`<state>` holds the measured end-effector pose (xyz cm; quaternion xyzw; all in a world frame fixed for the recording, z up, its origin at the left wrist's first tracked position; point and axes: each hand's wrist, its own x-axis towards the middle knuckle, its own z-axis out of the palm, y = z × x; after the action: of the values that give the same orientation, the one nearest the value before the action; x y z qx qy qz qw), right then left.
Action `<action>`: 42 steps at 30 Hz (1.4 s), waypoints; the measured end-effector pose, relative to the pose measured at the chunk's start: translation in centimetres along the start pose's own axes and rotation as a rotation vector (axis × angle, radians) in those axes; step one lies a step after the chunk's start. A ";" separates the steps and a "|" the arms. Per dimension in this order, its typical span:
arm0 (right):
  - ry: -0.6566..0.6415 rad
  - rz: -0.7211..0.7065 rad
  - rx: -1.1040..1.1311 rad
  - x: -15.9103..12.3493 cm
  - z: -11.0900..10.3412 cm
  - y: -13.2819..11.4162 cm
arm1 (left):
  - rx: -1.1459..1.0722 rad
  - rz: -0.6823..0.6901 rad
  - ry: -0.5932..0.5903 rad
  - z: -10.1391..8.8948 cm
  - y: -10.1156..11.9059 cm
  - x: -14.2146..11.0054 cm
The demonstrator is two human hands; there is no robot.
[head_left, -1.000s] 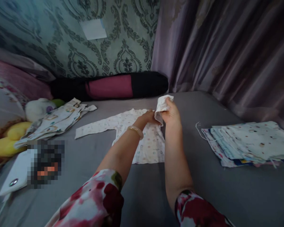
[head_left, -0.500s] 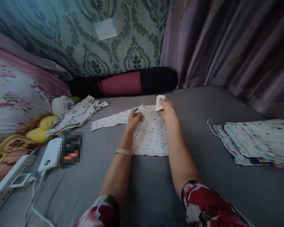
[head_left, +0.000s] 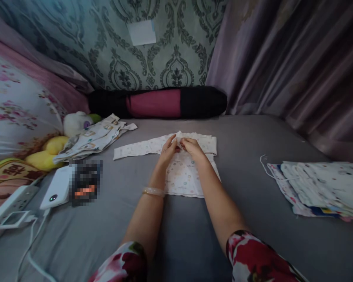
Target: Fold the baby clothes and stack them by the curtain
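Observation:
A small white printed shirt [head_left: 184, 174] lies flat on the grey bed sheet, its left sleeve [head_left: 138, 147] stretched out sideways. The right sleeve [head_left: 209, 145] is folded back across the chest. My right hand [head_left: 193, 149] pinches the end of that folded sleeve at mid-chest, fingers pressed together. Beside it, my left hand [head_left: 168, 150] rests on the shirt below the collar, thumb apart from its fingers. The fingertips of both hands nearly meet, and the cuff between them is mostly hidden.
Stacked folded clothes [head_left: 323, 188] lie at the right. More clothing [head_left: 94, 137] sits at the left by soft toys [head_left: 54, 150]. A white power bank [head_left: 57, 188], cables and a power strip [head_left: 13, 207] are at the near left. A black-and-red bolster [head_left: 155, 103] lines the wall.
My right hand has moved left and down, laying the sleeve across the shirt's chest. My left hand has stayed near the collar. The view has shifted slightly.

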<state>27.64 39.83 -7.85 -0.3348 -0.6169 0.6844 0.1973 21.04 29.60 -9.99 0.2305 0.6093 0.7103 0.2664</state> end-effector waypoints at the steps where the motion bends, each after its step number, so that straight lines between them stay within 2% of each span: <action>1: -0.006 -0.017 -0.037 0.2 0.1 0.3 | 0.020 0.006 0.001 0.0 0.0 0.1; 7: -0.045 -0.210 -0.291 0.8 0.3 1.1 | 0.207 0.052 -0.005 0.2 -0.3 0.6; 12: 0.002 -0.304 -0.567 -0.3 0.4 0.4 | 0.372 0.098 0.116 -0.2 -0.6 0.9; 16: 0.022 -0.360 -0.855 -1.5 0.3 0.1 | 0.499 0.070 0.212 -0.9 -0.6 0.8; 20: 0.012 -0.418 -1.100 -2.3 0.4 0.7 | 0.570 0.076 0.248 -1.3 -0.5 0.8; 26: -0.013 -0.309 -1.234 -2.8 0.5 1.9 | 0.703 0.117 0.259 -1.4 -0.8 0.8; 30: -0.021 -0.259 -1.291 -2.4 -0.1 2.0 | 0.735 0.144 0.259 -1.5 -0.9 0.6; 33: 0.012 -0.205 -1.358 -2.0 -1.5 1.7 | 0.736 0.157 0.261 -1.5 -1.1 0.5; 39: 0.029 -0.037 -1.501 -0.9 -5.7 0.3 | 0.726 0.162 0.258 -1.6 -1.6 0.7; 42: 0.055 -0.045 -1.504 -0.5 -7.2 0.3 | 0.708 0.150 0.256 -1.7 -1.7 0.7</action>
<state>33.13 44.56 -8.12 -0.3836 -0.9195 0.0658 -0.0553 19.57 29.07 -11.95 0.2616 0.8268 0.4964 0.0393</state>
